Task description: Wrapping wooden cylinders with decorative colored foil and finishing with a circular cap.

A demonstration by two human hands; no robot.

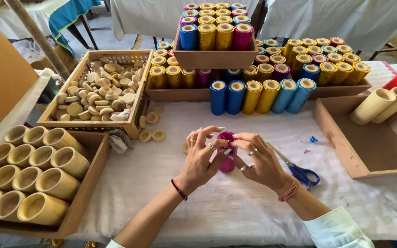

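A short tube wrapped in shiny pink foil stands between my two hands near the middle of the white-covered table. My left hand grips its left side, fingers curled over the top rim. My right hand holds the right side, with fingertips pressing the foil at the rim. Both hands wear rings, and each wrist carries a thread band. Much of the tube is hidden behind my fingers.
Blue-handled scissors lie right of my hands. A wooden tray of plain tubes sits at left, a crate of wooden discs behind it. Foil-wrapped tubes in trays fill the back. A tray at right holds two plain tubes.
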